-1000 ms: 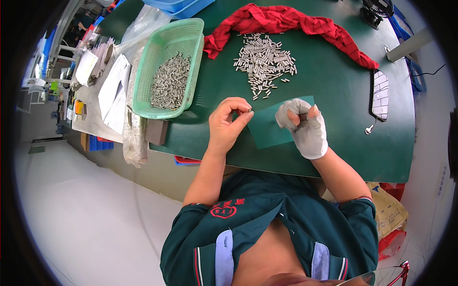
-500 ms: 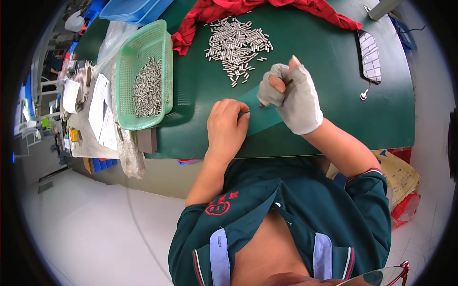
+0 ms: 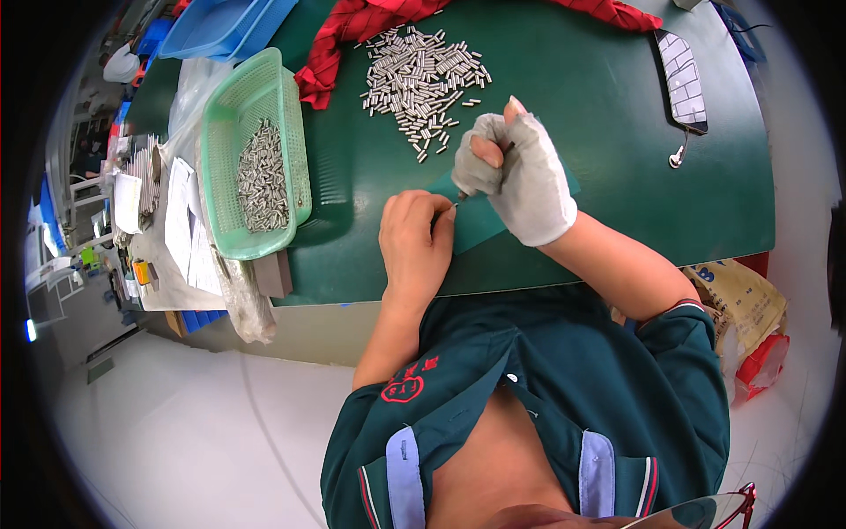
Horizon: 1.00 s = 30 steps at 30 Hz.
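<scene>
My bare left hand (image 3: 414, 242) is closed in a pinch, thumb against forefinger, on a small metal piece that barely shows at the fingertips. My right hand (image 3: 527, 181), in a grey-white glove with bare fingertips, is curled around a thin dark tool (image 3: 463, 195). Its tip pokes out below the fist beside my left fingertips; whether they touch I cannot tell. Most of the tool is hidden by the glove. Under both hands lies a translucent green sheet (image 3: 480, 225). Beyond them, a loose pile of short silvery metal pins (image 3: 423, 79) spreads over the green table (image 3: 608, 97).
At left stands a light-green mesh basket (image 3: 300, 159) holding many small metal pieces (image 3: 263, 181). Blue trays (image 3: 225, 26) and a red cloth (image 3: 322, 57) lie at the back. A phone (image 3: 683, 84) with an earphone (image 3: 677, 157) rests at right. Papers (image 3: 181, 220) lie left of the basket.
My right hand has moved left, bringing the tool tip close to my left fingertips. My left hand keeps its pinch. The whole view has shifted slightly.
</scene>
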Each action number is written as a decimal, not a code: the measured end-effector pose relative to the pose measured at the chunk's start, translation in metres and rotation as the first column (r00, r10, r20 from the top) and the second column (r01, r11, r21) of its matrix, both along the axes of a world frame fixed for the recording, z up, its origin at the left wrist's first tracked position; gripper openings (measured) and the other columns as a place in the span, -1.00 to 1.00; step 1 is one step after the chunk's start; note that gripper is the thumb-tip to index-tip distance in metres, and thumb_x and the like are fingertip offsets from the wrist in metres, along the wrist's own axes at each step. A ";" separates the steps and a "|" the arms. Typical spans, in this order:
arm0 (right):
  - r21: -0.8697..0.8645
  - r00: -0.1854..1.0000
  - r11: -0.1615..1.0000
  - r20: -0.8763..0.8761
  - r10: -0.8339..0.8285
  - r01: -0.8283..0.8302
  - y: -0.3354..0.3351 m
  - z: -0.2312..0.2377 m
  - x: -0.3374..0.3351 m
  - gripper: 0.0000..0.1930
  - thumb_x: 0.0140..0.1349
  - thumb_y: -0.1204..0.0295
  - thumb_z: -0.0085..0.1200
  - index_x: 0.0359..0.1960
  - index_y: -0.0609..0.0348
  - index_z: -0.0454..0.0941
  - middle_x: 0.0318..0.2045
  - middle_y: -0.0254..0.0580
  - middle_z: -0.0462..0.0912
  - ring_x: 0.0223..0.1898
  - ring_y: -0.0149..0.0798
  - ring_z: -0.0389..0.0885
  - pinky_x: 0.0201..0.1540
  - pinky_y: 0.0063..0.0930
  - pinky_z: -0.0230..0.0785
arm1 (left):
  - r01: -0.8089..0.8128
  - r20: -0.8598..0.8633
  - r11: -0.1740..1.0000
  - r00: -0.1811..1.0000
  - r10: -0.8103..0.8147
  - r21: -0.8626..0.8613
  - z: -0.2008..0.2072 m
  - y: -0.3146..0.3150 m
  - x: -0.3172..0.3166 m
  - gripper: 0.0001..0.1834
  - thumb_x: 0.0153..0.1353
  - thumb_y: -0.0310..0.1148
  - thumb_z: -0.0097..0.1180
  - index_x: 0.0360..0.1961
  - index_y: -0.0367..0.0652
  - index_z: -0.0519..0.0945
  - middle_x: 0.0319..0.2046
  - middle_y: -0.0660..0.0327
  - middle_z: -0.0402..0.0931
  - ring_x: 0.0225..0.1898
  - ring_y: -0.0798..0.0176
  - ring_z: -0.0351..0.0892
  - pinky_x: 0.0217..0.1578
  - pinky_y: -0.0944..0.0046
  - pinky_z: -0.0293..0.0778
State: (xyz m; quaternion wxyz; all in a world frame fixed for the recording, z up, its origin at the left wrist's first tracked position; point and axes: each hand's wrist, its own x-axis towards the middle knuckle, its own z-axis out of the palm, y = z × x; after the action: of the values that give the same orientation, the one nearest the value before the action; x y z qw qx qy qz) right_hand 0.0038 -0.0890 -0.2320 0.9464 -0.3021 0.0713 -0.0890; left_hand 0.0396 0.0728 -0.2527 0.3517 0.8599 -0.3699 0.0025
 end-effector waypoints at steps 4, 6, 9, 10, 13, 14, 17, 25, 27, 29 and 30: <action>0.068 1.000 0.998 0.018 0.016 -0.017 0.000 -0.004 0.001 -0.52 0.45 0.09 -0.35 -0.64 0.06 0.20 -0.72 -0.41 0.11 -0.62 -0.41 0.07 -0.49 -0.52 -0.02 | -0.012 0.010 1.000 1.000 0.012 -0.014 -0.002 -0.001 0.000 -0.88 -0.04 -0.60 0.21 -0.43 -0.24 0.54 -0.39 0.11 0.49 -0.31 0.07 0.47 -0.29 0.18 0.40; 0.075 1.000 0.997 0.007 0.015 -0.016 0.001 -0.005 0.000 -0.52 0.45 0.09 -0.35 -0.64 0.06 0.20 -0.72 -0.41 0.11 -0.62 -0.41 0.07 -0.49 -0.52 -0.02 | -0.007 0.016 1.000 1.000 0.008 -0.020 -0.003 -0.001 0.000 -0.88 -0.04 -0.60 0.20 -0.44 -0.24 0.54 -0.39 0.11 0.49 -0.31 0.07 0.47 -0.29 0.18 0.40; 0.060 1.000 0.998 0.020 0.020 -0.021 -0.001 -0.006 0.000 -0.51 0.45 0.09 -0.34 -0.64 0.06 0.21 -0.72 -0.40 0.12 -0.62 -0.41 0.08 -0.48 -0.53 -0.02 | -0.006 0.014 1.000 1.000 0.006 -0.025 -0.003 -0.001 0.000 -0.88 -0.04 -0.61 0.20 -0.44 -0.23 0.54 -0.39 0.12 0.49 -0.31 0.07 0.47 -0.29 0.18 0.40; 0.063 1.000 0.998 0.015 0.015 -0.016 -0.001 -0.005 0.000 -0.51 0.45 0.08 -0.34 -0.63 0.06 0.21 -0.72 -0.40 0.12 -0.61 -0.41 0.08 -0.48 -0.53 -0.02 | -0.006 0.006 1.000 1.000 0.007 -0.024 -0.002 -0.001 0.000 -0.88 -0.04 -0.60 0.20 -0.44 -0.23 0.54 -0.39 0.12 0.48 -0.31 0.07 0.47 -0.29 0.18 0.39; 0.061 1.000 0.998 0.021 0.021 -0.023 0.000 -0.006 0.001 -0.51 0.45 0.07 -0.34 -0.63 0.07 0.21 -0.71 -0.41 0.11 -0.61 -0.41 0.08 -0.48 -0.53 -0.02 | -0.007 0.010 1.000 1.000 0.007 -0.021 -0.002 0.000 0.000 -0.89 -0.04 -0.60 0.20 -0.44 -0.23 0.54 -0.39 0.12 0.48 -0.31 0.07 0.47 -0.29 0.18 0.39; 0.056 0.999 0.998 0.031 0.032 -0.034 0.000 -0.007 0.001 -0.51 0.45 0.06 -0.33 -0.63 0.07 0.21 -0.71 -0.41 0.11 -0.61 -0.41 0.08 -0.48 -0.53 -0.02 | -0.006 0.010 1.000 1.000 0.007 -0.021 -0.002 0.000 0.000 -0.89 -0.04 -0.60 0.20 -0.44 -0.23 0.54 -0.39 0.12 0.48 -0.31 0.07 0.47 -0.29 0.18 0.39; 0.066 0.999 0.997 0.020 0.033 -0.034 0.001 -0.006 0.001 -0.51 0.45 0.05 -0.33 -0.62 0.06 0.21 -0.71 -0.42 0.11 -0.61 -0.41 0.07 -0.48 -0.52 -0.02 | -0.009 0.005 1.000 1.000 0.009 -0.012 -0.002 0.000 0.000 -0.89 -0.03 -0.60 0.20 -0.44 -0.23 0.54 -0.40 0.12 0.48 -0.31 0.07 0.47 -0.28 0.18 0.39; 0.023 0.999 0.998 -0.003 0.053 -0.053 0.002 -0.003 0.003 -0.48 0.40 -0.06 -0.32 -0.62 0.04 0.19 -0.72 -0.42 0.10 -0.61 -0.39 0.04 -0.44 -0.49 -0.01 | -0.005 0.014 1.000 1.000 0.005 -0.017 -0.003 0.001 0.000 -0.89 -0.03 -0.59 0.21 -0.44 -0.23 0.54 -0.39 0.13 0.49 -0.32 0.07 0.47 -0.29 0.18 0.38; -0.029 0.998 0.998 -0.039 0.053 -0.054 0.003 -0.002 0.004 -0.43 0.36 -0.15 -0.32 -0.65 0.02 0.17 -0.75 -0.42 0.08 -0.63 -0.38 0.00 -0.42 -0.45 -0.01 | -0.007 0.014 1.000 1.000 0.007 -0.021 -0.004 0.001 0.000 -0.88 -0.03 -0.59 0.21 -0.44 -0.23 0.55 -0.39 0.13 0.49 -0.32 0.07 0.47 -0.29 0.18 0.38; -0.034 0.998 0.999 -0.040 0.041 -0.042 0.003 -0.002 0.004 -0.43 0.36 -0.14 -0.33 -0.65 0.02 0.17 -0.75 -0.42 0.08 -0.63 -0.38 0.00 -0.43 -0.46 -0.02 | -0.010 0.014 1.000 1.000 0.011 -0.025 -0.003 0.001 0.000 -0.88 -0.04 -0.60 0.21 -0.44 -0.23 0.55 -0.39 0.13 0.49 -0.32 0.07 0.46 -0.29 0.18 0.39; -0.035 0.998 0.999 -0.039 0.040 -0.041 0.003 -0.001 0.003 -0.43 0.36 -0.14 -0.33 -0.65 0.02 0.17 -0.75 -0.42 0.08 -0.63 -0.38 0.00 -0.43 -0.46 -0.02 | -0.012 0.011 1.000 1.000 0.012 -0.026 -0.003 0.001 0.000 -0.88 -0.03 -0.60 0.21 -0.44 -0.23 0.54 -0.39 0.13 0.49 -0.32 0.07 0.46 -0.29 0.18 0.39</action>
State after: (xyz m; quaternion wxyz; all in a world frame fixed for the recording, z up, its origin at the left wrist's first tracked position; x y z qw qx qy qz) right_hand 0.0071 -0.0859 -0.2331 0.9409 -0.3222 0.0815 -0.0652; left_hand 0.0392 0.0734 -0.2553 0.3607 0.8574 -0.3667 0.0142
